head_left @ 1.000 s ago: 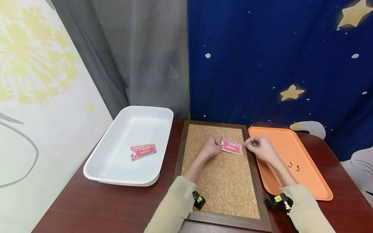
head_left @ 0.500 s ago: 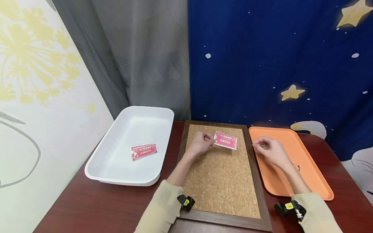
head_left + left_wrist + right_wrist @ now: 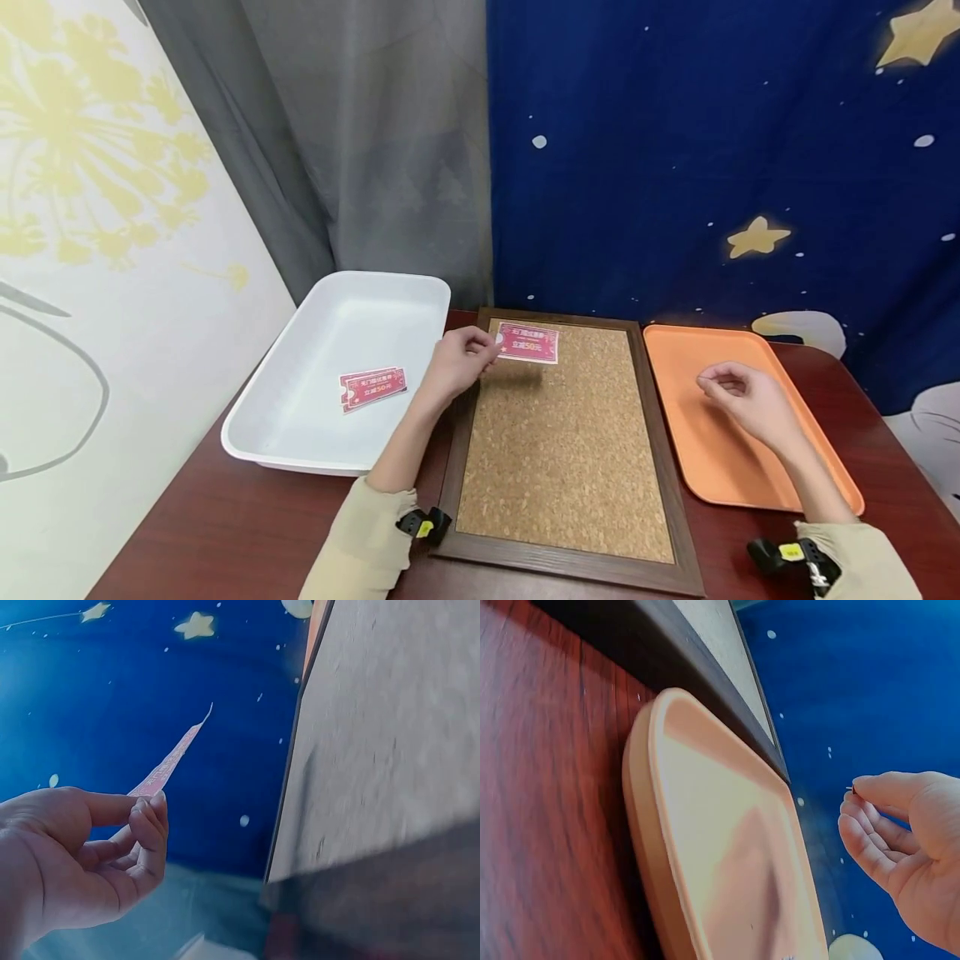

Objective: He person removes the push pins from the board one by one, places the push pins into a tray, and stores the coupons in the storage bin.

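Note:
My left hand pinches a red-and-white paper coupon by its left end, above the upper left part of the framed cork board. In the left wrist view the coupon shows nearly edge-on between thumb and fingers, raised off the board. My right hand is over the orange tray, thumb and fingertips together. The right wrist view shows a tiny pin, seemingly a thumbtack, pinched at those fingertips, its thin point sticking out.
A white basin stands left of the board with a few more coupons overlapping inside. At the tray's edge in the right wrist view, small shiny pieces barely show. Curtains hang behind the dark red table.
My left hand has lifted the coupon and carried it left toward the board's upper left corner. My right hand has moved right, from the board's edge to over the tray, hiding the shiny pieces there.

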`<action>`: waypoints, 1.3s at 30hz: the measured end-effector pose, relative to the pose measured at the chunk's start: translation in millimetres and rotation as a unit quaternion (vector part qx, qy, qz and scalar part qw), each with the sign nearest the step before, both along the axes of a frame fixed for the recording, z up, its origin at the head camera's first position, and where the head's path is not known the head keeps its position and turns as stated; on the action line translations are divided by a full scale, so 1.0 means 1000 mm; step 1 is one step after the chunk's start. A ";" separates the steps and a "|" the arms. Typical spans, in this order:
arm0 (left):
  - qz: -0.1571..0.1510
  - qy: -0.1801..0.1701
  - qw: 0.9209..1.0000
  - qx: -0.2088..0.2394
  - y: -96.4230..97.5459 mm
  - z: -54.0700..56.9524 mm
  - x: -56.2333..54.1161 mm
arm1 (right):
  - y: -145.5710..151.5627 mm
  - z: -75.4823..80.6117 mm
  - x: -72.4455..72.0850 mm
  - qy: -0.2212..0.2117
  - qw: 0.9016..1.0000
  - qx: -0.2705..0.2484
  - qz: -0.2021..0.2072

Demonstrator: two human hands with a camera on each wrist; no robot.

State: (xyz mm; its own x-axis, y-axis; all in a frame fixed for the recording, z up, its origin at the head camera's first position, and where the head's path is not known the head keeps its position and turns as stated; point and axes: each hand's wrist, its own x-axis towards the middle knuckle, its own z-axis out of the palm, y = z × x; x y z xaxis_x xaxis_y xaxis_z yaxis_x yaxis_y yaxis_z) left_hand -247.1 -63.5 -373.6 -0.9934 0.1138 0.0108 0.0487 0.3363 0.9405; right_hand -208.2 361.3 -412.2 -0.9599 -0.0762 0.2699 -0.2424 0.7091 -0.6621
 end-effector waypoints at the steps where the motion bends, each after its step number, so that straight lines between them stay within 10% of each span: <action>1: 0.003 -0.003 1.000 0.003 -0.005 0.001 0.001 | 0.003 0.001 0.002 0.000 1.000 0.000 -0.004; 20: 0.068 -0.015 0.996 -0.061 -0.106 0.004 0.016 | 0.053 -0.010 0.025 -0.012 0.993 0.079 -0.084; 39: 0.128 -0.044 0.987 -0.089 -0.180 -0.022 0.029 | 0.086 -0.031 0.028 -0.040 0.980 0.144 -0.135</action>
